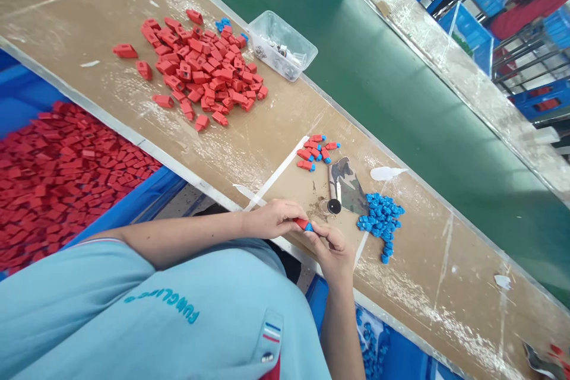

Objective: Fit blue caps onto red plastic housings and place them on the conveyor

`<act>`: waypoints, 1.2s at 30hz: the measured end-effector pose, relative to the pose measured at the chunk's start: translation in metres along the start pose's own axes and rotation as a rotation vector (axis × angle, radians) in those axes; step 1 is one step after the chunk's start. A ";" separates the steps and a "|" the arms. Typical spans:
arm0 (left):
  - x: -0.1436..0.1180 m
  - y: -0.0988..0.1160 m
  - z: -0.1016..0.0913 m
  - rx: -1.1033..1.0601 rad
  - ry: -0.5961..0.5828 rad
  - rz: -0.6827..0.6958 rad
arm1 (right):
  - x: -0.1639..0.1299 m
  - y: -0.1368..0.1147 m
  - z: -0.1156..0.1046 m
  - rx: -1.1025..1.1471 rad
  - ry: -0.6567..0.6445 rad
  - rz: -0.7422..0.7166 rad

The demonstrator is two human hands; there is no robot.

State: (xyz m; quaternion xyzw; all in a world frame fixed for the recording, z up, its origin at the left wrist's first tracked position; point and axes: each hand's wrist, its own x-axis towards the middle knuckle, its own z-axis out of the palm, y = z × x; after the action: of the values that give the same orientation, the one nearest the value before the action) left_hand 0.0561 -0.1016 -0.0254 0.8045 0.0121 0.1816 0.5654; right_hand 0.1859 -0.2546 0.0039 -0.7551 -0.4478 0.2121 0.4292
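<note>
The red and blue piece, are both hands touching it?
Touching. The head view shows the left hand and right hand both pinching the red and blue piece between fingertips.

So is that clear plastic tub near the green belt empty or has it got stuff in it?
Not empty. The clear plastic tub stands upright with no lid, and a few small dark and pale pieces lie at its bottom; what they are cannot be told.

Matt red plastic pieces (202, 74) lie on a scuffed, glossy-taped bench (66, 12); the tub (282, 44) looks like clear plastic.
</note>
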 end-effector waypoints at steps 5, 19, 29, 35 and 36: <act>0.000 0.002 -0.003 0.009 -0.023 -0.021 | -0.001 0.003 -0.004 -0.063 -0.018 -0.016; -0.002 0.011 0.021 -0.149 -0.176 0.110 | -0.008 -0.027 0.032 -0.340 -0.024 -0.355; 0.018 0.012 0.003 0.083 -0.170 -0.018 | -0.018 -0.005 -0.016 -0.199 0.261 -0.224; 0.049 -0.016 -0.034 0.394 0.130 -0.224 | -0.037 0.076 -0.090 -0.552 0.691 0.534; 0.055 -0.019 -0.038 0.428 0.160 -0.236 | -0.037 0.088 -0.097 -0.603 0.670 0.579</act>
State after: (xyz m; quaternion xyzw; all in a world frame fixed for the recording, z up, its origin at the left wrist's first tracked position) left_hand 0.0992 -0.0478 -0.0165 0.8819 0.1888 0.1710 0.3967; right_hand 0.2788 -0.3513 -0.0196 -0.9639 -0.1006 -0.0690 0.2366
